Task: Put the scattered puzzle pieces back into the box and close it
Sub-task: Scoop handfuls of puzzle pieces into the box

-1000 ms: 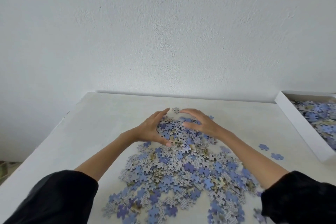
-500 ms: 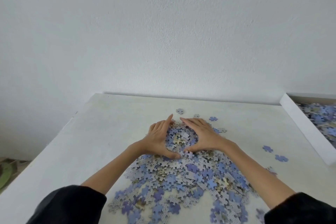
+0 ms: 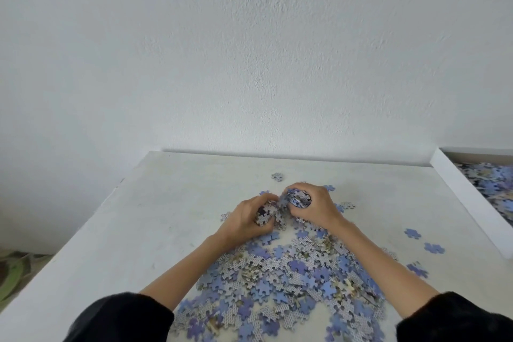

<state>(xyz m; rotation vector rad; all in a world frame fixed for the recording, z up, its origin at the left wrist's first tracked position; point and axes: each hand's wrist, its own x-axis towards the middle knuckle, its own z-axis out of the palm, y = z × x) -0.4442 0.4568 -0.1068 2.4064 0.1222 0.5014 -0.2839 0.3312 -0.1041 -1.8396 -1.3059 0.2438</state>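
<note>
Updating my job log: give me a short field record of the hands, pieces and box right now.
left hand: grips a clump of pieces
right hand: grips another clump, close beside the left
pile: large, loose on the table, nearer than the hands
stray pieces: a few lying toward the box
box: open, far right, partly filled

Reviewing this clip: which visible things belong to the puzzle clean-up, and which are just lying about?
Job in hand:
left hand and right hand, each gripping puzzle pieces; loose pile; stray pieces; box, open and partly filled.

Just there:
table; wall; patterned floor.
</note>
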